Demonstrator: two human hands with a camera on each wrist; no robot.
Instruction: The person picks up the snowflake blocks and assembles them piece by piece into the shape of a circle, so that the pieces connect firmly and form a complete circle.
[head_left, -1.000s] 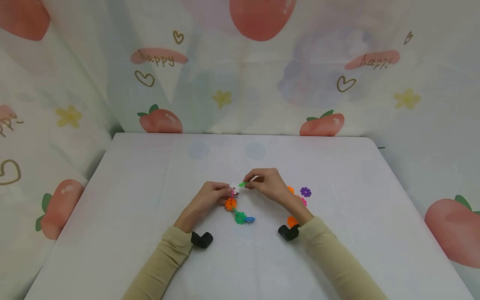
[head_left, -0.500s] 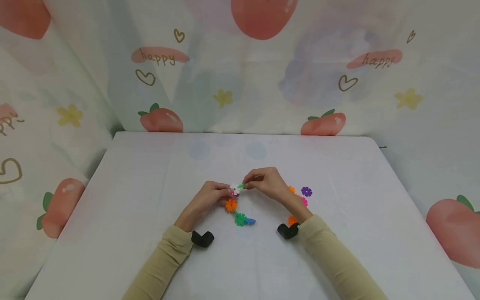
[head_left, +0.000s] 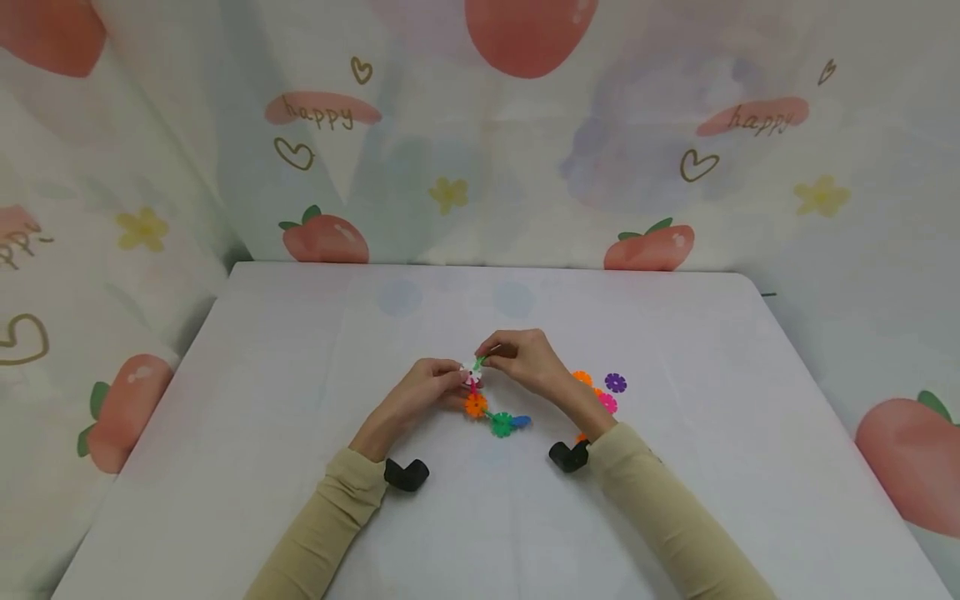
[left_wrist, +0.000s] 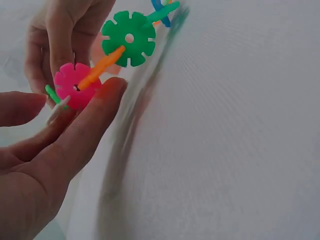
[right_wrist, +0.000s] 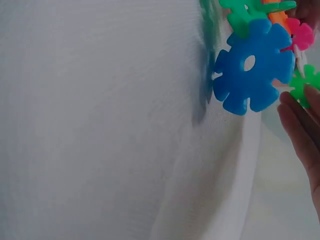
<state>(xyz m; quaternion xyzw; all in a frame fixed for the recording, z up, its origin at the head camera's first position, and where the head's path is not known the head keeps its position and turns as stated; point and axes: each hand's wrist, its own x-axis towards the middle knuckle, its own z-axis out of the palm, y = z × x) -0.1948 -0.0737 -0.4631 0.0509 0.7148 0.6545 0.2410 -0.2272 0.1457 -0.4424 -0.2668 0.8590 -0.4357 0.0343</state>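
Note:
Notched plastic snowflake discs are joined into a chain between the two hands. My left hand point(head_left: 429, 392) pinches it at the white disc point(head_left: 471, 377), close to the pink disc point(left_wrist: 67, 82). From there hang the orange disc point(head_left: 476, 406), a green disc point(head_left: 502, 425) and, at the loose end, a blue disc point(head_left: 521, 422). In the right wrist view the blue disc point(right_wrist: 272, 60) faces the camera. My right hand point(head_left: 525, 358) pinches a light green disc point(right_wrist: 306, 82) against the white one. How deep their slots sit together is hidden by the fingers.
Several loose discs lie right of the hands, partly behind the right forearm: a purple disc point(head_left: 616, 383), an orange disc point(head_left: 582, 379) and a pink disc point(head_left: 607, 403) among them. A black wrist mount point(head_left: 407, 475) sits on each wrist. White cloth covers the table point(head_left: 300, 333).
My right hand has shifted slightly left and away from me with the light green disc. The chain's loose blue and green end has swung right and up in the head view.

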